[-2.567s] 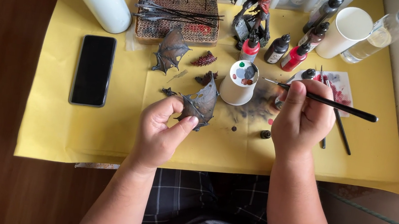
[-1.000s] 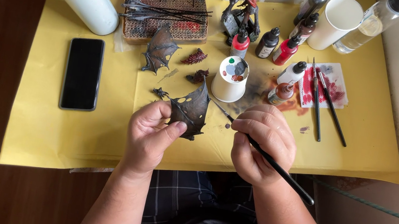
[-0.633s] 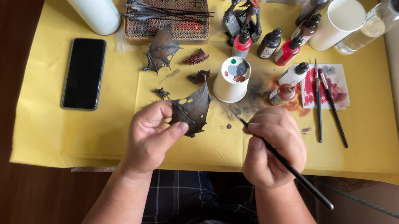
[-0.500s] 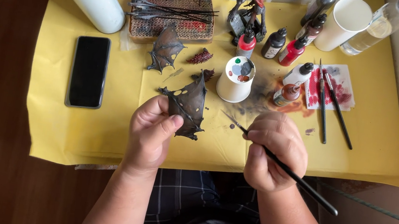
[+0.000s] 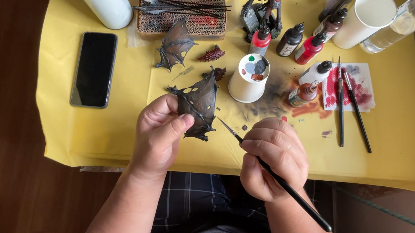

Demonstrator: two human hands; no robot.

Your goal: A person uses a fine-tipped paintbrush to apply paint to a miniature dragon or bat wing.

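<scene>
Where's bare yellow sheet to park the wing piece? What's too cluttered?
Free: the strip between phone and left hand, and the right front corner of the yellow sheet below the spare brushes. Crowded: the back edge, with paint bottles, figurine, cardboard block and palette cup.

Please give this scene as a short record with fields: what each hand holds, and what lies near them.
left hand: pinches a dark model wing, raised above the yellow sheet
right hand: grips a thin paintbrush, tip close to the wing's edge
palette: upturned white cup with paint dabs
left of the hands: black phone
behind: second wing, paint bottles
</scene>
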